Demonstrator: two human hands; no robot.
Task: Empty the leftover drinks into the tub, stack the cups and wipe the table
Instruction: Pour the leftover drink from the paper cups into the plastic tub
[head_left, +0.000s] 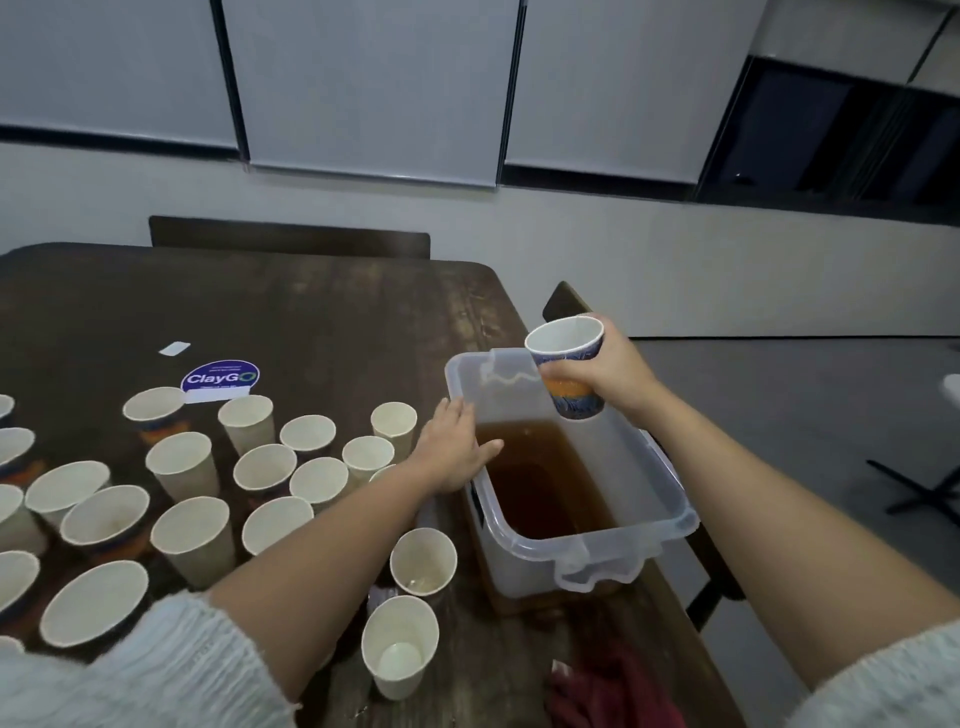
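brown drink sits in the tub at the table's right edge; right hand grasps a cup above it, left hand, fingers released, rests on its rim.

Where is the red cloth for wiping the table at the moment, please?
In the head view, the red cloth lies bunched on the table at the bottom edge, just in front of the tub's near end, right of the nearest paper cup.

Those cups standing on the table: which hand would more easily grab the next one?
Left, probably. The left hand rests empty on the tub rim beside the cups; the right hand already grips a cup.
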